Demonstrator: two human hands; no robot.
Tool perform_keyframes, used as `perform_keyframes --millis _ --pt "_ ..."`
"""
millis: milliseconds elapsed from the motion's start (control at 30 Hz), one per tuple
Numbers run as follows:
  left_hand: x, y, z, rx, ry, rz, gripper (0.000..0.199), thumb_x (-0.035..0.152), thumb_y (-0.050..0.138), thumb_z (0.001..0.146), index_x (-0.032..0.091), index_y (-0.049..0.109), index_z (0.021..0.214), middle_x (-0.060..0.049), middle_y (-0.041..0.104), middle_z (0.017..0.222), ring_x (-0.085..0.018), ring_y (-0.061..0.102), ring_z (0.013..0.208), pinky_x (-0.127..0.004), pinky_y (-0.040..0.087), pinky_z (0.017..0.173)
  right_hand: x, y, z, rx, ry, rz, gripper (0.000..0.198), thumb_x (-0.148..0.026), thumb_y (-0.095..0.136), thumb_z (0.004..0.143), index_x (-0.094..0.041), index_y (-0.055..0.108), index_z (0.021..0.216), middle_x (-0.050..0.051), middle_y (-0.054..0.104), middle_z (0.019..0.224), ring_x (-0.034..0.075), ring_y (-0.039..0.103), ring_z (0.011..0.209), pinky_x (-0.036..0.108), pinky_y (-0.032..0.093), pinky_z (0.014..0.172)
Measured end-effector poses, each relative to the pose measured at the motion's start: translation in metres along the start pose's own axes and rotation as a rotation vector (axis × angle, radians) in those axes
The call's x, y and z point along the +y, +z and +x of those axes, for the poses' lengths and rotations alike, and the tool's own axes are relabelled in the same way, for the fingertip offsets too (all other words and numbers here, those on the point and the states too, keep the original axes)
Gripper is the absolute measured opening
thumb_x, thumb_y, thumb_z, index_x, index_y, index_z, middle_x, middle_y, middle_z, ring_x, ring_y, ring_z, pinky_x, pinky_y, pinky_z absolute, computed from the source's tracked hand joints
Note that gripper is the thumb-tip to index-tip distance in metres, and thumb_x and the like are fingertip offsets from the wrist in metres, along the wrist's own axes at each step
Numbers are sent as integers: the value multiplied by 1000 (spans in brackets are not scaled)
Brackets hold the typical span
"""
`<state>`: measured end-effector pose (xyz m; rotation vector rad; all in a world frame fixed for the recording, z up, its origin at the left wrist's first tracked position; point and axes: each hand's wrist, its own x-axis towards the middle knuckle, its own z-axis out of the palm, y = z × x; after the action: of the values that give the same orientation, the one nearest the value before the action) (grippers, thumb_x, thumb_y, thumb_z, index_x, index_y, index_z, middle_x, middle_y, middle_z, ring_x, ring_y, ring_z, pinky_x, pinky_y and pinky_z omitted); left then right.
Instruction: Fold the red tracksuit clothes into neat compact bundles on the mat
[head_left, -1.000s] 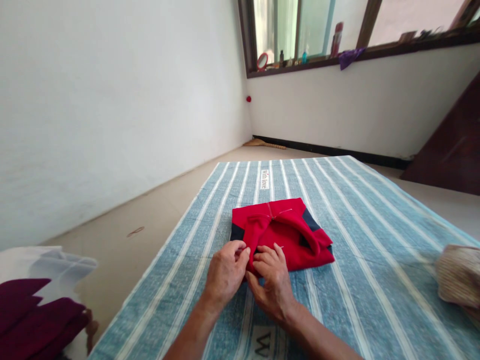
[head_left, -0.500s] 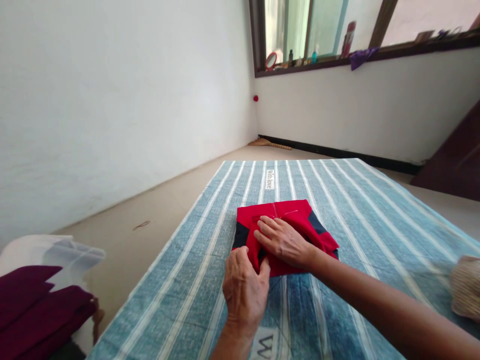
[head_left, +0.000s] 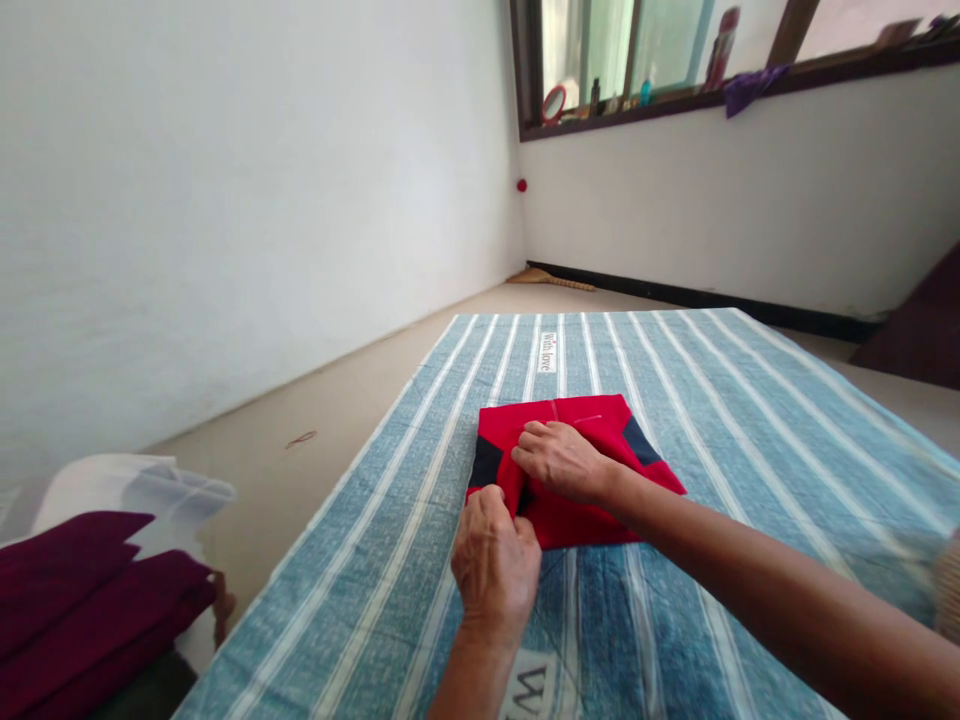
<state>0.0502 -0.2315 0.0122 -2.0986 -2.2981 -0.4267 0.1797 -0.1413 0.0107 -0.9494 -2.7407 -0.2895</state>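
Note:
A folded red garment (head_left: 600,505) with dark navy panels lies in the middle of a blue and white striped cloth (head_left: 720,400) spread on the floor. My left hand (head_left: 491,565) pinches the garment's near left corner. My right hand (head_left: 559,460) lies on top of the garment with its fingers curled around a red fold near the left side. Both hands touch the red cloth close together.
Maroon folded cloth (head_left: 82,610) and a white plastic bag (head_left: 142,485) lie at the lower left. A beige item (head_left: 949,585) sits at the right edge. Window sill (head_left: 675,95) with bottles runs along the far wall; a broom (head_left: 551,280) lies by it.
My right hand went from the garment's near edge to its top, then curled its flat fingers on a fold. My left hand slid nearer on the corner. The view shifted slightly.

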Motion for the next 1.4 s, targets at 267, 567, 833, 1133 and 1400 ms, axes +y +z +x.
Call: perform_keyframes --millis 267,567,833,1133,1400 --pt "12 -18 14 -157 7 78 15 25 55 83 15 57 95 -11 64 94 -25 63 95 -32 47 75 -9 -2 -2 25 2 -29 15 -18 46 93 -13 59 88 9 59 87 21 48 84 32 35 64" --pt "10 -24 26 -250 131 224 35 5 33 84 12 67 91 -15 67 86 -28 67 87 -35 51 70 -15 -4 2 -36 -26 -125 19 -15 43 93 -13 60 86 10 60 84 23 49 83 34 35 61" --pt "8 -23 25 -253 210 243 34 0 37 78 9 67 89 -16 66 85 -28 67 87 -34 50 68 -10 -20 -8 30 70 -3 12 -14 46 91 -14 58 91 7 59 88 20 48 85 31 38 64" --pt "0 -23 27 -238 228 210 25 22 40 89 13 63 94 -13 65 89 -28 66 84 -37 50 71 19 -48 -77 218 476 96 12 -23 51 90 -17 61 86 6 61 85 19 53 86 30 40 72" --pt "14 -27 45 -138 310 253 19 25 54 83 15 60 98 -12 62 97 -27 59 95 -37 48 77 -9 -41 -114 372 525 77 15 -19 48 90 -16 63 91 9 62 90 21 55 92 32 45 73"
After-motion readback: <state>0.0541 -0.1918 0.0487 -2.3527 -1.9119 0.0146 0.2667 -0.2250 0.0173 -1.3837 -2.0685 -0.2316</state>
